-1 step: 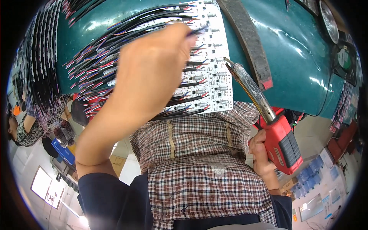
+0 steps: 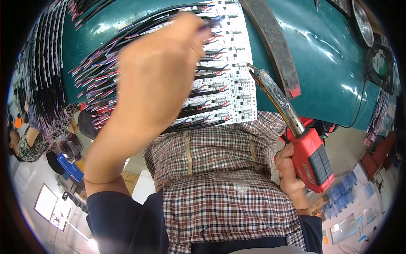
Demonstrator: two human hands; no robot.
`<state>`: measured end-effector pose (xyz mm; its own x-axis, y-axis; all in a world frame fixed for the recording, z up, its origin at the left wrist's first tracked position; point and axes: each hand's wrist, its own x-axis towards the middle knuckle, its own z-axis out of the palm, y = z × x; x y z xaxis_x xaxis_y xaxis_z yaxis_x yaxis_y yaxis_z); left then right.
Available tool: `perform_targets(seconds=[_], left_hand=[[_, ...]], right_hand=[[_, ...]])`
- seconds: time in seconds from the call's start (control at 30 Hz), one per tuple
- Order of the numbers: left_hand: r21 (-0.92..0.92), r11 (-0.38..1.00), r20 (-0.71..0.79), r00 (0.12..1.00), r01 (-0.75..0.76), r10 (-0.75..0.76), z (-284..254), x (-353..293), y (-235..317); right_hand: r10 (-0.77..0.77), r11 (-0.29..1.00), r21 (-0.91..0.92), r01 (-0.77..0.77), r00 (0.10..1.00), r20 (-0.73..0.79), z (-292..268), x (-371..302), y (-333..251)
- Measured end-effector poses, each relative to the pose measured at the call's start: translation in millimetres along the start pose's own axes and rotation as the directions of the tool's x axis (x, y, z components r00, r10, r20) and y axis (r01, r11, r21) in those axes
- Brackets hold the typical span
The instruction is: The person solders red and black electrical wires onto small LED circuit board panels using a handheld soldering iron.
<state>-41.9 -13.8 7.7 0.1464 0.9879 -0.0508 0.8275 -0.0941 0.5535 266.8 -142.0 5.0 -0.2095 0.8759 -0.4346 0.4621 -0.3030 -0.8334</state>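
My left hand [image 2: 156, 80] is raised over a white circuit board panel [image 2: 232, 72], its fingertips pinched on a thin black wire [image 2: 207, 26] near the panel's top. Several black wires with red and blue ends [image 2: 97, 72] fan out leftwards from the panel. My right hand [image 2: 289, 171] grips a red soldering iron [image 2: 315, 158] by its handle. Its long metal barrel slants up and left, and the tip [image 2: 250, 67] sits at the panel's right edge. The panel lies on a glossy green work surface [image 2: 330, 63].
A dark flat strip [image 2: 275, 42] with a red end lies on the green surface right of the panel. A fan [image 2: 379, 63] stands at the far right. Another person [image 2: 29, 142] sits at the left, near a blue box [image 2: 69, 167]. My checked shirt [image 2: 220, 178] fills the lower middle.
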Motion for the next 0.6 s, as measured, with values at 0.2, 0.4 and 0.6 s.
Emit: perform_targets(seconds=[0.2, 0.4, 0.6], left_hand=[[-0.063, 0.995, -0.139, 0.988, -0.076, 0.067, -6.8, -16.4, 3.3], [-0.097, 0.987, 0.03, 0.991, 0.129, -0.127, 27.9, -33.5, 14.7], [-0.093, 0.991, -0.043, 0.994, 0.094, -0.098, 41.7, -36.5, 9.4]], right_hand=[[-0.011, 0.981, -0.192, 0.021, 0.999, 0.051, -8.6, -10.6, 6.1], [-0.011, 0.985, -0.175, 0.006, 1.0, -0.028, 3.8, -14.1, 8.2], [-0.192, 0.962, -0.199, 0.187, 0.981, -0.004, 11.0, -5.4, 16.0]])
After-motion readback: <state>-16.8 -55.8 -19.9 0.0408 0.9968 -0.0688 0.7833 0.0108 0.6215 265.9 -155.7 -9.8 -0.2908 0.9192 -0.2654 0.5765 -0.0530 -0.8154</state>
